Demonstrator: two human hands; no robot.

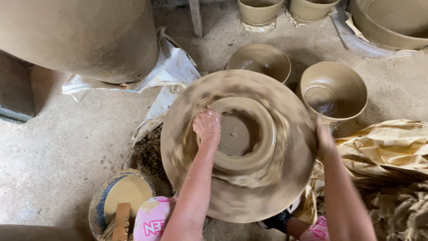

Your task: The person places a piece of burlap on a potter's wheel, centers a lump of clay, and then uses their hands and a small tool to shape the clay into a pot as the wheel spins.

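A wide clay-smeared potter's wheel [249,196] fills the middle and looks blurred with spin. On it sits a low ring of wet clay [263,134] with a hollow centre. My left hand [207,124], coated in slip, presses on the ring's left rim with the fingers bunched together. My right hand [324,138] rests against the wheel's right edge, fingers on its rim; it grips nothing that I can see.
Two freshly thrown clay bowls [261,60] [333,91] stand beyond the wheel, with more pots [258,11] at the top. A huge clay vessel [84,35] is upper left. A bucket of slip [125,196] sits lower left; crumpled sacking [388,143] lies right.
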